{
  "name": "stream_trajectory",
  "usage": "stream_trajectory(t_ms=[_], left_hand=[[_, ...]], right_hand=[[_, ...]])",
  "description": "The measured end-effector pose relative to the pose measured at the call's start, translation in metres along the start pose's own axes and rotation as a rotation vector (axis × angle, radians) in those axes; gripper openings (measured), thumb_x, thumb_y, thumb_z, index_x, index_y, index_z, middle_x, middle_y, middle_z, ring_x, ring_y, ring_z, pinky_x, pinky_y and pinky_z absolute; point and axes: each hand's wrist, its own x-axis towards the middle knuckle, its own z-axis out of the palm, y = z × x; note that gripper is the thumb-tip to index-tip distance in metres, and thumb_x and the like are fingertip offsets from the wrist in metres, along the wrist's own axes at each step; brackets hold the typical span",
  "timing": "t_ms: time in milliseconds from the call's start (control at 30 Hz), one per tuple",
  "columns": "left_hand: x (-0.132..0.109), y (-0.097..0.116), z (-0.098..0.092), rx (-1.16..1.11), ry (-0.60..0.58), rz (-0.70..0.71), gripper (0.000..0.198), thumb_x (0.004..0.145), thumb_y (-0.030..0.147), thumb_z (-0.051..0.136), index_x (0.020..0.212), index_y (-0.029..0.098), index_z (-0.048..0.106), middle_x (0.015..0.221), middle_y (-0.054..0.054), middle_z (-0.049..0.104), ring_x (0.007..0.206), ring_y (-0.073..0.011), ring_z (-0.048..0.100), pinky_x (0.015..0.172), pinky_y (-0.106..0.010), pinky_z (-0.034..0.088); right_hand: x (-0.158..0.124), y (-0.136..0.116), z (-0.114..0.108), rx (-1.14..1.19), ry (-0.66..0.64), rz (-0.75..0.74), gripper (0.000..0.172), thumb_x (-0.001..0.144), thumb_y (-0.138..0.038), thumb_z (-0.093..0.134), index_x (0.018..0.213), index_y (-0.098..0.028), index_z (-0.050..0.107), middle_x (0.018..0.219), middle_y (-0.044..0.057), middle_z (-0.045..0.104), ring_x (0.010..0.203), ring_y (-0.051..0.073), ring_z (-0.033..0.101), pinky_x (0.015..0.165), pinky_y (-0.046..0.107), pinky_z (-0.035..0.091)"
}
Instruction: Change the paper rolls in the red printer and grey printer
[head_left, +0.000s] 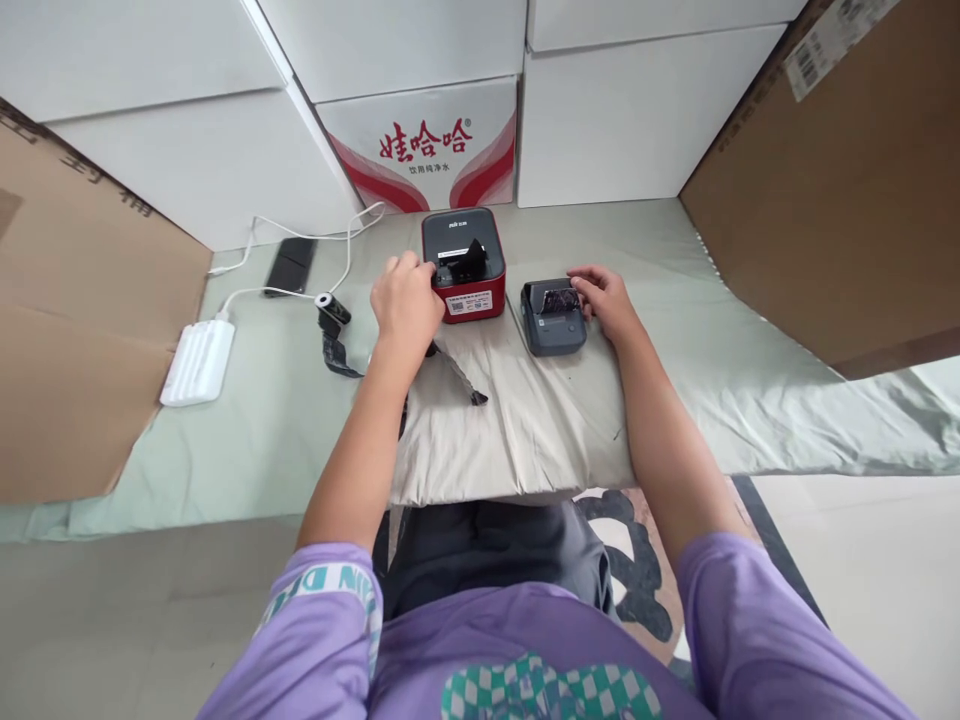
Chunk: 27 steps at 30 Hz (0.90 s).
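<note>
My left hand (406, 305) is closed against the left side of a red and black label printer (475, 283), its curled fingertips mostly hidden. A black strip sticks up from the slot on that printer's top. To the right, my right hand (606, 298) grips the right side of a small dark grey portable label printer (555, 335), with fingers at its back corner. Dark printed paper (561, 300) shows in this printer's top. Below my left hand lies a thin crumpled dark strip (461, 372). A small roll of black tape (334, 308) trails its loose end left of my wrist.
A black phone (291, 266) and a white power bank (198, 362) with white cables lie on the left of the cloth-covered table (525, 440). White boxes (600, 120) line the back. Large cardboard boxes (832, 200) stand at both sides.
</note>
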Motion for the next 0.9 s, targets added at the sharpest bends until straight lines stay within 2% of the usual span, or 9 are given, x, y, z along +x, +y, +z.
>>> stream_trajectory(t_ms=[167,333,433,633,800,900], left_hand=[[-0.002,0.000,0.008,0.020,0.049,-0.040,0.042,0.091,0.018,0.042,0.119,0.023,0.073,0.115,-0.013,0.067,0.121,-0.0349,0.054,0.105,-0.046,0.045],[-0.005,-0.002,0.012,0.025,0.075,-0.068,0.045,0.088,0.014,0.043,0.120,0.023,0.073,0.119,-0.013,0.068,0.122,-0.0344,0.057,0.105,-0.046,0.044],[-0.001,-0.003,0.006,0.031,0.041,-0.068,0.043,0.088,0.015,0.044,0.118,0.023,0.073,0.120,-0.011,0.071,0.120,-0.0328,0.060,0.104,-0.046,0.046],[0.007,0.000,-0.009,0.109,-0.098,-0.162,0.040,0.089,0.019,0.050,0.121,0.030,0.072,0.120,-0.009,0.074,0.115,-0.0321,0.065,0.100,-0.044,0.047],[0.007,0.000,-0.013,0.106,-0.095,-0.146,0.040,0.087,0.019,0.054,0.121,0.029,0.073,0.119,-0.011,0.074,0.114,-0.0336,0.066,0.095,-0.044,0.048],[0.009,-0.006,-0.017,0.062,-0.048,-0.086,0.037,0.087,0.020,0.053,0.113,0.029,0.078,0.116,-0.009,0.074,0.109,-0.0304,0.067,0.091,-0.039,0.051]], right_hand=[[-0.002,-0.002,0.001,0.001,0.018,-0.006,0.044,0.075,-0.057,0.073,0.102,-0.023,0.067,0.070,0.002,0.054,0.052,0.012,0.044,0.045,0.027,0.033],[-0.002,-0.002,0.001,-0.006,0.009,-0.009,0.041,0.078,-0.053,0.072,0.103,-0.021,0.067,0.074,0.004,0.056,0.053,0.012,0.046,0.046,0.029,0.035],[-0.001,-0.002,0.002,-0.005,0.007,-0.019,0.042,0.077,-0.055,0.073,0.102,-0.021,0.067,0.071,0.002,0.054,0.053,0.012,0.046,0.045,0.028,0.034],[0.001,0.001,0.003,-0.002,0.018,-0.031,0.046,0.075,-0.058,0.073,0.100,-0.020,0.065,0.066,0.000,0.053,0.049,0.011,0.045,0.042,0.026,0.032],[-0.002,0.001,0.005,0.002,0.049,-0.055,0.042,0.075,-0.055,0.071,0.097,-0.020,0.065,0.063,-0.001,0.053,0.047,0.010,0.044,0.041,0.025,0.031],[-0.006,-0.003,0.005,0.008,0.053,-0.049,0.039,0.076,-0.051,0.070,0.098,-0.019,0.065,0.062,-0.003,0.052,0.046,0.010,0.044,0.041,0.025,0.032]])
